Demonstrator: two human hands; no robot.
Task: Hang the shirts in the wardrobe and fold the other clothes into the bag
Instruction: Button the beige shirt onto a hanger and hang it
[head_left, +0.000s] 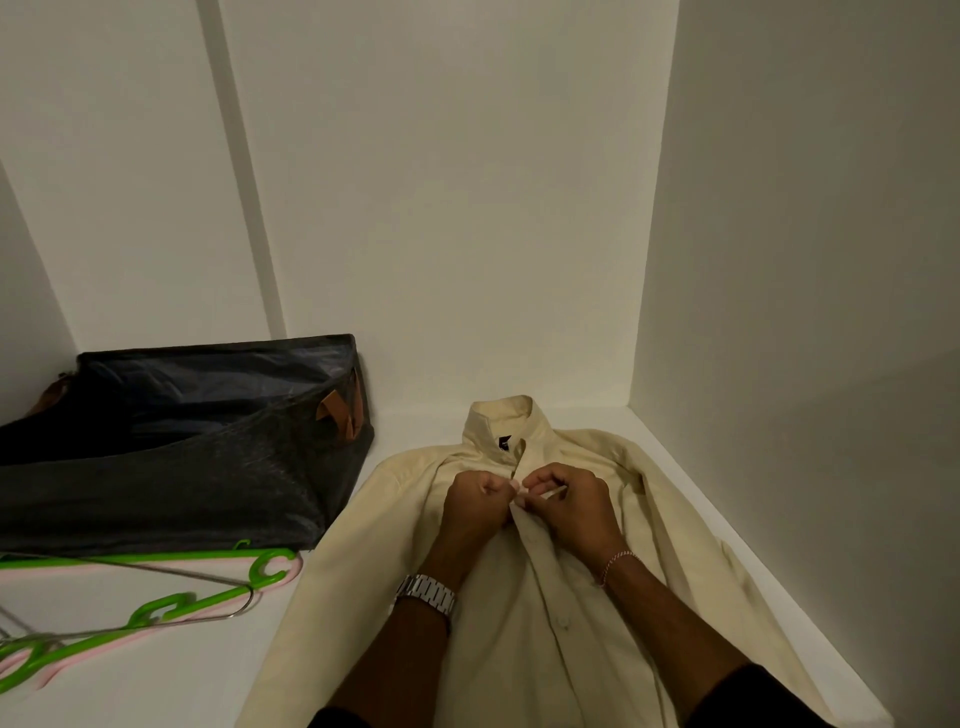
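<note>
Cream shirt (524, 597) lying flat (collar up), left hand (475, 506) and right hand (569, 506) pinching its placket

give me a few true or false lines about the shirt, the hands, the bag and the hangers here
1. The cream shirt lies flat on the white surface with its collar pointing away from the person. True.
2. Both hands pinch the shirt's front placket just below the collar, the left hand and the right hand close together. True.
3. The shirt already hangs on a green hanger. False: the green hangers lie on the surface to the left, apart from the shirt.
4. The dark bag sits to the right of the shirt. False: it is to the left, against the wall.
5. A metal watch is on the left wrist. True.
</note>
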